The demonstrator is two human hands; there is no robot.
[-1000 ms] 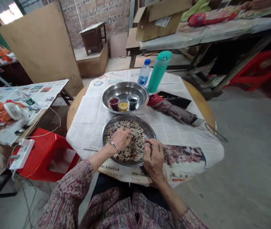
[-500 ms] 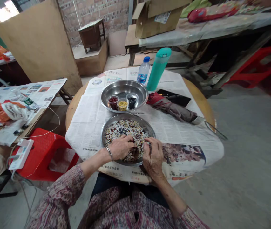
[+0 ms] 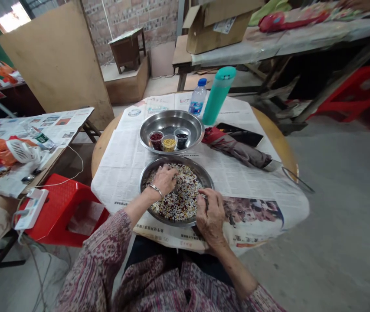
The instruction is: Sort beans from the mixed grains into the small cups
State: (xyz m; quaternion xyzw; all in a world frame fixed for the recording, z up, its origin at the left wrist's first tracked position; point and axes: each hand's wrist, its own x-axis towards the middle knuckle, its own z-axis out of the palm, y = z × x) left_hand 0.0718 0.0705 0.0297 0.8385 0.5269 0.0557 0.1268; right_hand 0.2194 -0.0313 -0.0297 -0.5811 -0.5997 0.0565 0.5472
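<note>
In front of me is a steel basin [image 3: 175, 159] holding a loose mix of white grains and red, yellow and dark beans [image 3: 188, 190]. My left hand [image 3: 165, 178], with a bracelet at the wrist, lies over the far left of the mix, its fingers apart and touching the grains. At the basin's right rim, my right hand [image 3: 211, 212] is curled, thumb and fingertips reaching inside; its palm is hidden. A second steel basin [image 3: 148, 117] behind contains a cup of red beans [image 3: 156, 139], a cup of yellow grains [image 3: 168, 143] and a cup of black beans [image 3: 181, 138].
Newspaper [image 3: 116, 164] covers the round table. Behind the basins stand a water bottle [image 3: 198, 97] and a teal flask [image 3: 219, 95]. A folded umbrella [image 3: 240, 149] and a dark flat object [image 3: 245, 133] lie right. A red stool [image 3: 61, 208] bears a power strip [image 3: 32, 208].
My left hand has moved away from me and to the left across the mix, uncovering grains in the near part of the basin. My right hand stays at the right rim.
</note>
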